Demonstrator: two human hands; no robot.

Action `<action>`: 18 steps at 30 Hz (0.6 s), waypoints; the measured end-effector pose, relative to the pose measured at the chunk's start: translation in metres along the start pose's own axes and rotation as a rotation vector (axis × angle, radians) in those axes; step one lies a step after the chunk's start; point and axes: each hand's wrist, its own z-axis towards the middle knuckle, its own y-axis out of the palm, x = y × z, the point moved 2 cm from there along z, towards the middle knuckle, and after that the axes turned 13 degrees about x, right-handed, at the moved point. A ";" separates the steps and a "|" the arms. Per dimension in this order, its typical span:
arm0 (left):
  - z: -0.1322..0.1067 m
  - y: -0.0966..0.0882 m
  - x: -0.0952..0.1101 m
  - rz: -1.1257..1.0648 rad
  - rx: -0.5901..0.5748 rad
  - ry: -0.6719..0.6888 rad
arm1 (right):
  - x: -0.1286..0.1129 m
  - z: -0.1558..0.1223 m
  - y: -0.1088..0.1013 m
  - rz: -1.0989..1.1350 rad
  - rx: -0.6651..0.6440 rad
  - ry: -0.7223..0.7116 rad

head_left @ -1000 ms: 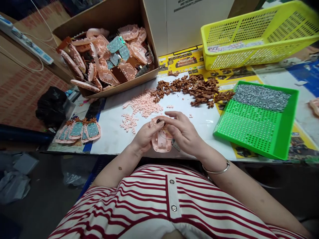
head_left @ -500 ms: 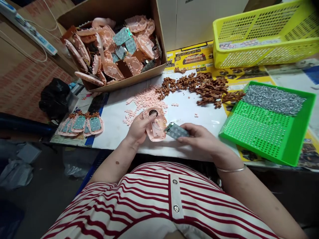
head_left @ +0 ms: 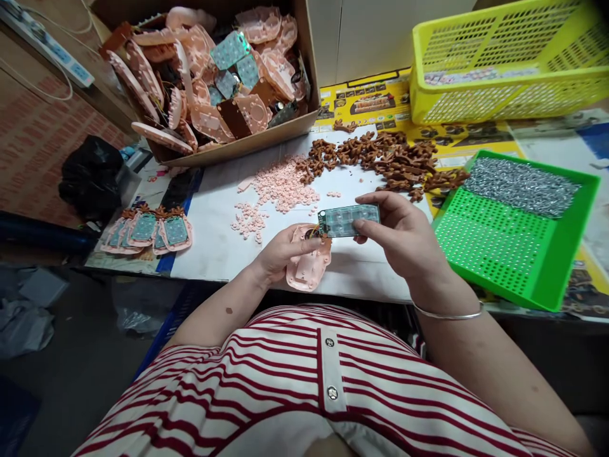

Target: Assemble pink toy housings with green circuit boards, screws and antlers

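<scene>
My left hand [head_left: 284,252] is closed around a pink plastic shell [head_left: 308,270], its hollow inside facing up, with the thumb across its upper part. A dark round part inside the shell is partly covered by that thumb. Between thumb and fingers, my right hand [head_left: 397,228] grips a green-grey circuit board [head_left: 348,221], raised above the shell's upper right. Thin wires run from the board's left end towards the shell. Small pink plastic pieces [head_left: 280,184] lie heaped on the white table top beyond my left hand, and brown antler-shaped parts [head_left: 380,155] are piled farther back.
A cardboard box [head_left: 311,95] full of pink shells and boards stands at the back left. Several shells with boards [head_left: 143,231] lie at the left. A green tray [head_left: 559,266] of screws [head_left: 523,184] and a yellow basket [head_left: 504,105] are at the right.
My right hand has lifted the circuit board up and turned it level, away from me. The shell in my left hand has come slightly nearer and to the right, its thumb shifting on it.
</scene>
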 end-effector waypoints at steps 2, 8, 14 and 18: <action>0.000 -0.002 -0.002 0.027 0.082 0.000 | 0.001 0.000 0.001 0.000 0.012 0.005; 0.004 -0.003 -0.007 0.018 0.136 -0.028 | -0.002 0.001 0.006 0.005 0.010 -0.014; 0.003 -0.004 -0.005 0.020 0.109 -0.046 | 0.001 0.000 -0.007 -0.057 -0.030 -0.019; 0.002 -0.004 -0.005 0.053 0.067 -0.040 | 0.004 -0.005 -0.019 -0.064 -0.151 0.024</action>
